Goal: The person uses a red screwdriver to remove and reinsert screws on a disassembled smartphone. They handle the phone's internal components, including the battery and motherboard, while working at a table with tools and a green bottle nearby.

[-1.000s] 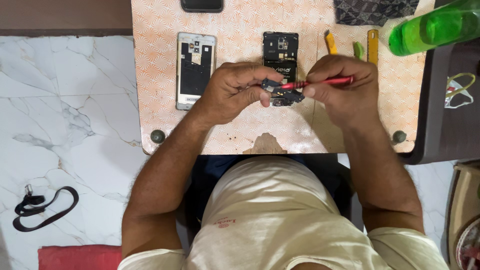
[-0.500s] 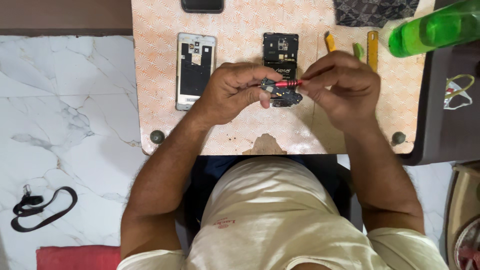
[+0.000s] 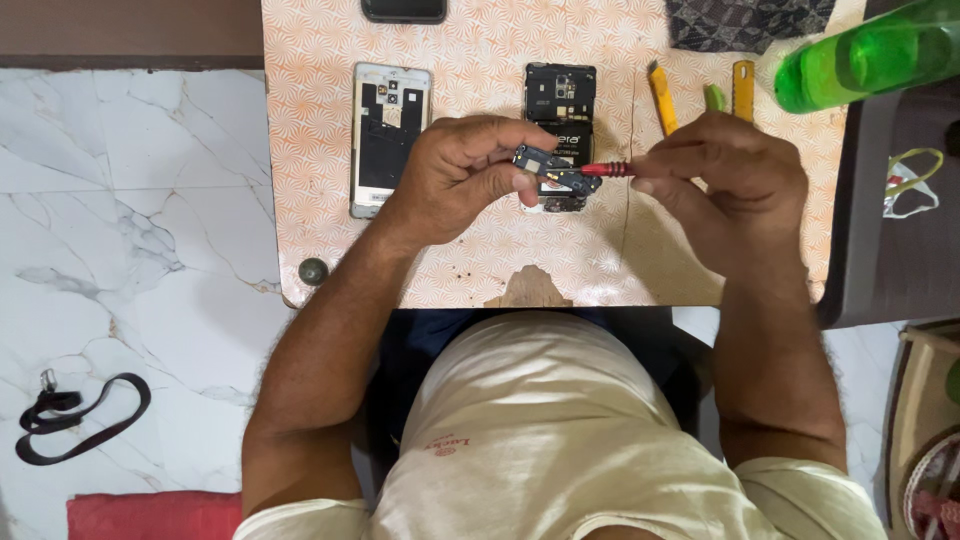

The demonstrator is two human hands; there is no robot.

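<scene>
My left hand (image 3: 462,172) pinches a small dark circuit board (image 3: 545,165) just above the table. My right hand (image 3: 725,180) grips a red-handled screwdriver (image 3: 606,169), its tip against the board's right end. Directly beneath lies an opened black phone body (image 3: 560,95) with its battery showing. A silver phone back frame (image 3: 388,135) rests flat to the left of my left hand.
The small table (image 3: 480,260) has an orange patterned top. Yellow tools (image 3: 660,98) and a yellow ruler (image 3: 743,90) lie at the back right, beside a green bottle (image 3: 865,55) and a dark cloth (image 3: 745,22). Another phone (image 3: 403,10) sits at the far edge. A black strap (image 3: 75,415) lies on the marble floor.
My right hand has shifted slightly right and rolled over the screwdriver, so less of the red handle shows. The board stays pinched in my left hand.
</scene>
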